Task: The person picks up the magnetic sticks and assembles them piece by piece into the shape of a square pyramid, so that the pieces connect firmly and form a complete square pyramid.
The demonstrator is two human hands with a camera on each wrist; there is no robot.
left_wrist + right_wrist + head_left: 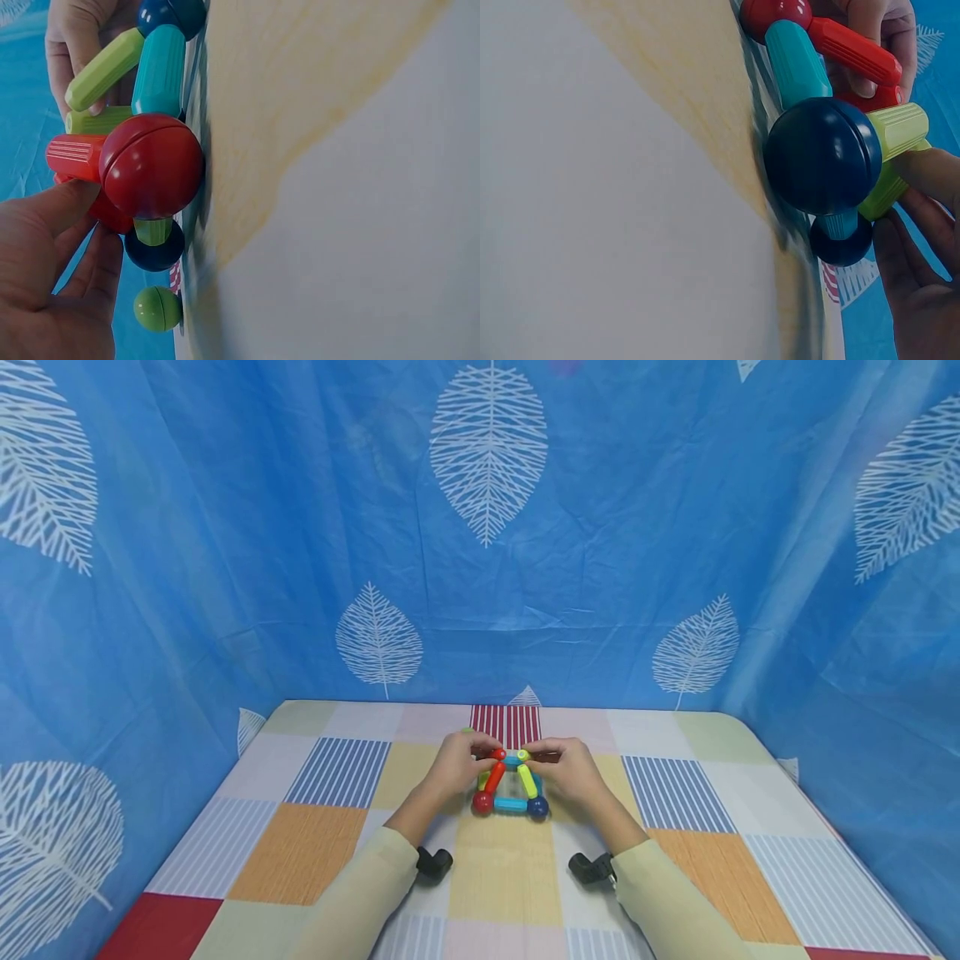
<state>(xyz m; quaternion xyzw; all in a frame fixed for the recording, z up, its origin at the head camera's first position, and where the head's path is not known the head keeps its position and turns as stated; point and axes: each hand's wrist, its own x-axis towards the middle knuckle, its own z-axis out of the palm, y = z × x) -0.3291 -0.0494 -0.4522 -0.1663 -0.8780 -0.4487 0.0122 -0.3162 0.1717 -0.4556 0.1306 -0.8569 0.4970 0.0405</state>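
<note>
A frame of magnetic rods and balls stands on the tablecloth between both hands. Its front corners are a red ball (482,802) and a dark blue ball (537,807), joined by a light blue rod (511,805). One red rod (494,777) slants up from the red ball, and a yellow-green rod (527,781) from the blue one. Behind these, my left hand (456,763) pinches another red rod (112,214) between thumb and fingers. My right hand (570,768) pinches a second yellow-green rod (885,189) on the opposite side. Fingers partly hide the rear of the frame.
A loose green ball (157,308) lies behind the frame on the left. The patchwork cloth (504,893) covers the table, with a blue leaf-print curtain (600,568) around its back and sides. Black wrist-worn devices (435,863) sit at both sleeves, close over the cloth.
</note>
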